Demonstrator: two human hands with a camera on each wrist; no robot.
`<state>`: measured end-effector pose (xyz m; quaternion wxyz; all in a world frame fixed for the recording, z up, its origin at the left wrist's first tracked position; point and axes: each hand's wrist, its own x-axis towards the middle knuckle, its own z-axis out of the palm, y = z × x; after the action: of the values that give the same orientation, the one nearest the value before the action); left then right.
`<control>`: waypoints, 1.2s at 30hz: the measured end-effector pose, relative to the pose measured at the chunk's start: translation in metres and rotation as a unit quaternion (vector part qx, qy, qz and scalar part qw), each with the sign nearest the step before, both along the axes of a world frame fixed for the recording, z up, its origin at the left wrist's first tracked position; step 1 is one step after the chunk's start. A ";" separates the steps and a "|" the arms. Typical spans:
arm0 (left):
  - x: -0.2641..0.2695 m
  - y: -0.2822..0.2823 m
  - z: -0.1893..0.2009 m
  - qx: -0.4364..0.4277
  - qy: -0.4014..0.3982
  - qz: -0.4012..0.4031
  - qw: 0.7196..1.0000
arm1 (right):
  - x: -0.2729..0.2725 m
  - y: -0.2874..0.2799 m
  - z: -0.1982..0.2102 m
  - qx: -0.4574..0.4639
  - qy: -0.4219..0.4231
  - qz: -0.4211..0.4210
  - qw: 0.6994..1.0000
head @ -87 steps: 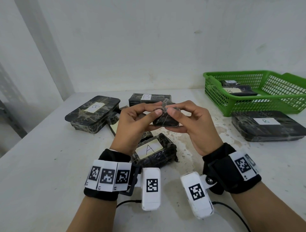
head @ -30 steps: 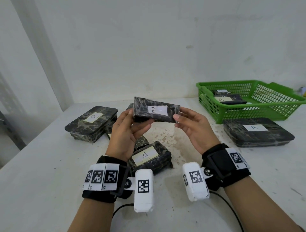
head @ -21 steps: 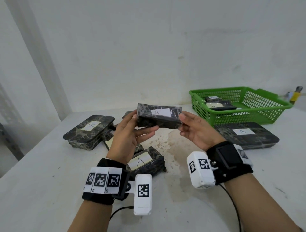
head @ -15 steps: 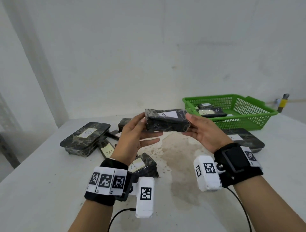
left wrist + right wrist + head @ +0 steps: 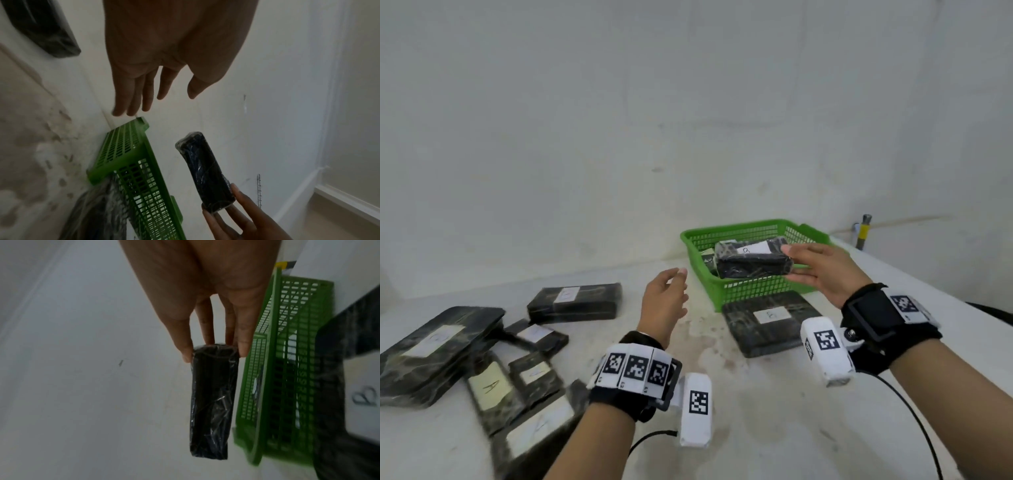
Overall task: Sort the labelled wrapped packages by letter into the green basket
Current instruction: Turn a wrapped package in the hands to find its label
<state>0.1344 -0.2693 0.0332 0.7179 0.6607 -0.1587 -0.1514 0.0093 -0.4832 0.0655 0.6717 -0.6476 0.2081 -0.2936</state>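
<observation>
My right hand point(image 5: 822, 270) fingers point(image 5: 243, 344) pinch the B package point(image 5: 753, 262) over the green basket point(image 5: 753, 291); my left hand point(image 5: 666, 305) hangs slack, holding nothing.

**Colours on the table**

The basket point(image 5: 739, 289) is bright green. The wrapped packages point(image 5: 575, 303) are black with pale, marble-like veins and white labels point(image 5: 771, 314); one label point(image 5: 489, 387) looks perhaps yellowish. The wristbands point(image 5: 635, 370) carry black-and-white square codes.
</observation>
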 end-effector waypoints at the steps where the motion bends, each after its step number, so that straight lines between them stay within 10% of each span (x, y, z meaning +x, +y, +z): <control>1: 0.005 -0.014 -0.002 0.016 -0.002 0.008 1.000 | 0.006 -0.015 0.002 -0.005 0.010 -0.018 1.000; 18: 0.116 -0.123 -0.044 0.051 -0.014 0.028 0.998 | 0.184 -0.244 0.013 -0.048 0.169 -0.179 0.968; 36: 0.126 -0.116 -0.053 0.030 -0.051 -0.005 0.998 | 0.231 -0.275 -0.057 -0.252 0.412 -0.154 0.862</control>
<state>0.2608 -0.3854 -0.0199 0.6877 0.6884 -0.1937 -0.1251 0.2406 -0.7583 0.0089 0.2845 -0.8165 0.4818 -0.1422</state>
